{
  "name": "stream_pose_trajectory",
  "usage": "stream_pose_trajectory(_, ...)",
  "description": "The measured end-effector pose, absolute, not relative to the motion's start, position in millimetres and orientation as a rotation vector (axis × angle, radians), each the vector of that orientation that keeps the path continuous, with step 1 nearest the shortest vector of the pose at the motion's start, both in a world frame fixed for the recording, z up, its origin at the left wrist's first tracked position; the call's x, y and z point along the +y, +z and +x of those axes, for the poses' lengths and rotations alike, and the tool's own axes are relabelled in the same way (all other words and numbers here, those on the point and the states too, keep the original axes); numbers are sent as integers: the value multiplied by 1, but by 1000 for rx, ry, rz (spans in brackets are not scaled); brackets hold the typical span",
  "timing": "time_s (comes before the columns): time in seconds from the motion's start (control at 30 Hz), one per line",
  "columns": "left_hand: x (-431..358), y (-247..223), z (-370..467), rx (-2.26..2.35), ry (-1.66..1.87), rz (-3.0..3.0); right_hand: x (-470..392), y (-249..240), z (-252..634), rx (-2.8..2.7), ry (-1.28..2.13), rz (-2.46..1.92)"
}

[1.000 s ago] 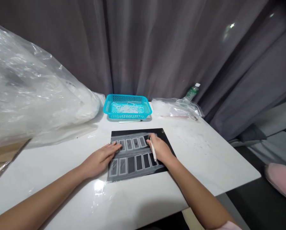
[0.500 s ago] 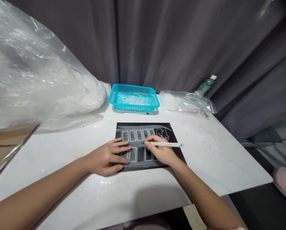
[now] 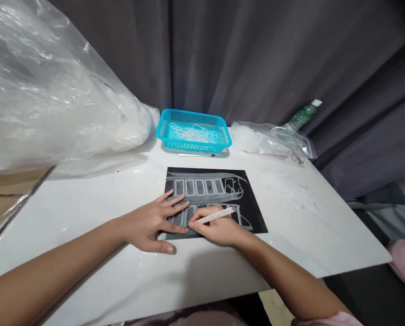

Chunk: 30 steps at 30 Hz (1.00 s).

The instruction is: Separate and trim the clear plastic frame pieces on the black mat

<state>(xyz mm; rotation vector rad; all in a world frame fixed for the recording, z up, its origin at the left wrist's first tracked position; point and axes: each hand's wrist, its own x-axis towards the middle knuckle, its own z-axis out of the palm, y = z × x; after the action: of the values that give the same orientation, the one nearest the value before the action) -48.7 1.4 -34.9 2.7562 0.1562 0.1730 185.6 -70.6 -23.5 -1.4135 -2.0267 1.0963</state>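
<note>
A black sheet (image 3: 253, 208) lies on the white table, with a translucent film (image 3: 209, 198) on it that has rows of rectangular outlines. My left hand (image 3: 154, 222) rests flat with spread fingers on the left part of the film, its thumb on the table. My right hand (image 3: 212, 225) grips a slim white pen-like tool (image 3: 217, 214), its tip down at the film's lower rows, close beside my left fingertips. The tool's exact tip is hidden by my fingers.
Behind the sheet stands a blue perforated basket (image 3: 195, 146) holding clear pieces. A large plastic bag (image 3: 69, 99) fills the left. Clear bags (image 3: 266, 140) and a green bottle (image 3: 304, 116) lie back right. White scraps (image 3: 293, 190) dot the table (image 3: 338, 235); cardboard (image 3: 12, 190) is at left.
My right hand has moved down and left over the film with the tool, now tilted more upward. My left hand's fingers have shifted slightly and its thumb is further out. The view has shifted slightly.
</note>
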Motion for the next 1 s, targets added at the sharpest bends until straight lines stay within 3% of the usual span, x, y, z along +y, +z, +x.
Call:
stream_pose_trajectory(0.5,1,-36,-47,168,185,2721,-71,-25,182,-2070,1031,-1421)
stream_pose_trajectory(0.63,1,-34,-46,174,170,2705,-78,-31,179,-2299,704,-1284)
stream_pose_trajectory(0.83,2,-32,-46,201,111,2683,-89,-37,169,-2523,-116,-1203)
stream_pose_trajectory(1.0,1,-32,-48,217,105,2670,-67,-24,216,-2285,-270,-1449)
